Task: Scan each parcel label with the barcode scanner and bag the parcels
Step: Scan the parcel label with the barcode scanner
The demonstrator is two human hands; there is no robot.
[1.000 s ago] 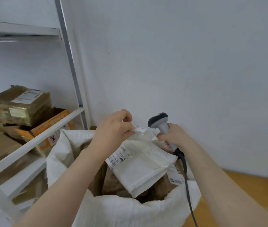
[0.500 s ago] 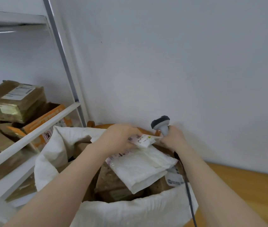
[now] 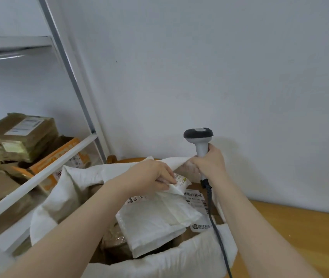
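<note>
My left hand [image 3: 149, 176] pinches the top of a white padded mailer parcel [image 3: 157, 219], which hangs into the open mouth of a big white sack [image 3: 63, 197]. A printed label shows near the fingers. My right hand [image 3: 209, 163] grips the grey handle of the barcode scanner [image 3: 198, 137], head up, and also holds the sack's far rim against it. The scanner's black cable [image 3: 217, 231] runs down over the sack's front edge. Brown taped parcels [image 3: 115, 239] and a labelled box [image 3: 196, 199] lie inside the sack.
A white metal shelf rack [image 3: 45, 173] stands at the left with several brown cardboard parcels [image 3: 19, 135] and an orange box [image 3: 59, 155]. A white wall rises behind. The wooden floor [image 3: 300, 237] shows at the right. A wooden chair back [image 3: 115, 159] peeks behind the sack.
The white mailer has gone lower into the sack with my left hand. My right hand moved right and took hold of the sack's rim along with the scanner.
</note>
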